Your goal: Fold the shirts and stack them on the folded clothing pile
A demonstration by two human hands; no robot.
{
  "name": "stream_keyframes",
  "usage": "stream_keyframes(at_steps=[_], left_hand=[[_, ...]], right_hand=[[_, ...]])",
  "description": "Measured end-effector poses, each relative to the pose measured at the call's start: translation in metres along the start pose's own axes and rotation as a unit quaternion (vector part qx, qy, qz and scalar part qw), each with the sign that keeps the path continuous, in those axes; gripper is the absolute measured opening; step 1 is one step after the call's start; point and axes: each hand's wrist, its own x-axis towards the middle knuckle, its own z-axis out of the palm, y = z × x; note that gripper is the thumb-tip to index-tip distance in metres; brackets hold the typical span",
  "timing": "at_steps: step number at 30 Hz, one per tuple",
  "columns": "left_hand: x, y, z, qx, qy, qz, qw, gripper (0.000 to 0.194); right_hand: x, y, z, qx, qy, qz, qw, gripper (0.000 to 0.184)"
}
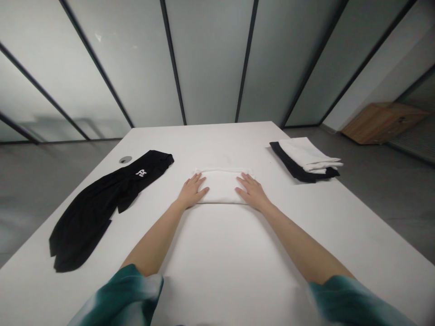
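Note:
A folded white garment [221, 184] lies in the middle of the white table [217, 253]. My left hand [191, 191] rests flat on its left edge, fingers stretched out. My right hand [250, 191] lies flat on its right edge, fingers spread. Neither hand grips anything. A black garment with a small white logo [102, 203] lies spread out to the left of my left hand.
A stack of folded clothes [307, 159], white on top of black, sits at the table's far right. A round cable port [125, 159] is set in the table's far left. A wooden box [382, 120] stands on the floor beyond, by frosted glass walls.

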Motion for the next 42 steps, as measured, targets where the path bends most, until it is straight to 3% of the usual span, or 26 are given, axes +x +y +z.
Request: stream_keyframes(at_steps=[13, 17, 21, 26, 30, 42], left_hand=[[0.001, 0.000, 0.000, 0.000, -0.002, 0.000, 1.000, 0.057], [0.001, -0.002, 0.002, -0.021, 0.007, 0.000, 1.000, 0.056], [0.001, -0.007, 0.002, -0.108, 0.087, -0.013, 0.990, 0.046], [0.002, -0.012, -0.001, -0.232, 0.215, -0.129, 0.940, 0.030], [0.003, -0.013, -0.006, -0.258, 0.239, -0.173, 0.920, 0.021], [0.007, -0.012, -0.003, -0.279, 0.241, -0.168, 0.914, 0.016]], right_hand=[[-0.001, -0.002, -0.002, 0.003, -0.002, 0.005, 1.000, 0.053], [0.000, 0.004, 0.005, 0.037, 0.039, -0.002, 0.999, 0.049], [0.001, 0.014, 0.006, 0.095, 0.131, 0.016, 0.987, 0.042], [0.002, 0.026, -0.002, 0.073, 0.220, 0.172, 0.957, 0.044], [0.001, 0.027, -0.006, 0.037, 0.174, 0.235, 0.955, 0.049], [0.005, -0.006, -0.025, -0.065, -0.008, 0.243, 0.968, 0.066]])
